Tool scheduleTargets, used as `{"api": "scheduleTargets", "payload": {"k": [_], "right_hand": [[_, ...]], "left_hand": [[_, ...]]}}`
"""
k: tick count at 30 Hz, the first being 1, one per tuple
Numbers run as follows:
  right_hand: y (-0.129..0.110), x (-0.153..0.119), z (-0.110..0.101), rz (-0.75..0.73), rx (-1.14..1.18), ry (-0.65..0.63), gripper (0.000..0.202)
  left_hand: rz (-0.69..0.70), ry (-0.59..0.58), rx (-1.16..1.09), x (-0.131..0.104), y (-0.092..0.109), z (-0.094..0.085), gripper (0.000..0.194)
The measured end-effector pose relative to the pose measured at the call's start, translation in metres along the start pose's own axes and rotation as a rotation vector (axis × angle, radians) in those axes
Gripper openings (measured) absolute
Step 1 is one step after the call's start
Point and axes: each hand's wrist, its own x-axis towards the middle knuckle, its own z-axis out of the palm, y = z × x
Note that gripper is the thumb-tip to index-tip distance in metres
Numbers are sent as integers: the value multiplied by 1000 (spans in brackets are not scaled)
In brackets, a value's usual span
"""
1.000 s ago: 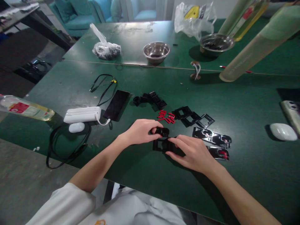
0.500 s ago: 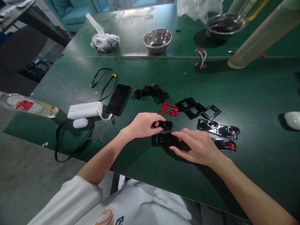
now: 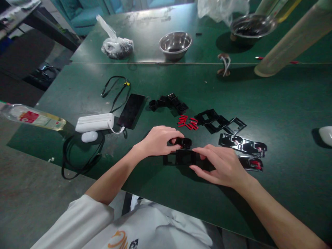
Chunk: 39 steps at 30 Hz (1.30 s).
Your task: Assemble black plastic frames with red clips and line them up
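My left hand (image 3: 161, 141) pinches a small black part (image 3: 185, 143) between thumb and fingers. Just below it, my right hand (image 3: 220, 164) grips the right end of a flat black plate (image 3: 185, 157). A black frame (image 3: 169, 159) with an opening shows at the plate's left side. Small red pieces (image 3: 192, 124) lie above my hands. To their right are several black square frames (image 3: 216, 122). Glossy black assemblies (image 3: 242, 143), one with a red piece on it, lie beyond my right hand. More black parts (image 3: 177, 103) sit behind the red pieces.
A phone (image 3: 131, 110) cabled to a white power bank (image 3: 94, 122), a white case (image 3: 89, 137) and a bottle (image 3: 33, 117) lie left. Farther back are a plastic bag (image 3: 118, 47), a steel bowl (image 3: 175, 45) and another bowl (image 3: 251, 29). A white mouse (image 3: 326, 135) is right.
The plate in my right hand is turned so its broad face shows more, and the frame beside it shows farther left. My left hand still holds the small black part, slightly lower.
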Motion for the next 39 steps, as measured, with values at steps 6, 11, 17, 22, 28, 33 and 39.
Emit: {"api": "scheduleTargets", "payload": {"k": [6, 11, 17, 22, 28, 33, 39], "right_hand": [[2, -3, 0, 10, -3, 13, 34], [2, -2, 0, 15, -5, 28, 38], [1, -3, 0, 33, -11, 62, 37], [1, -5, 1, 57, -12, 72, 39], [1, -5, 1, 51, -21, 75, 37], [1, -5, 2, 59, -17, 76, 39], [1, -4, 1, 63, -20, 71, 37]], "left_hand": [[39, -26, 60, -1, 1, 0, 23], [49, -33, 70, -2, 2, -1, 26], [71, -75, 79, -3, 2, -2, 28], [99, -86, 89, -5, 2, -1, 29], [109, -93, 85, -5, 4, -2, 28], [103, -102, 92, -5, 5, -1, 29], [119, -85, 97, -6, 3, -1, 29]]}}
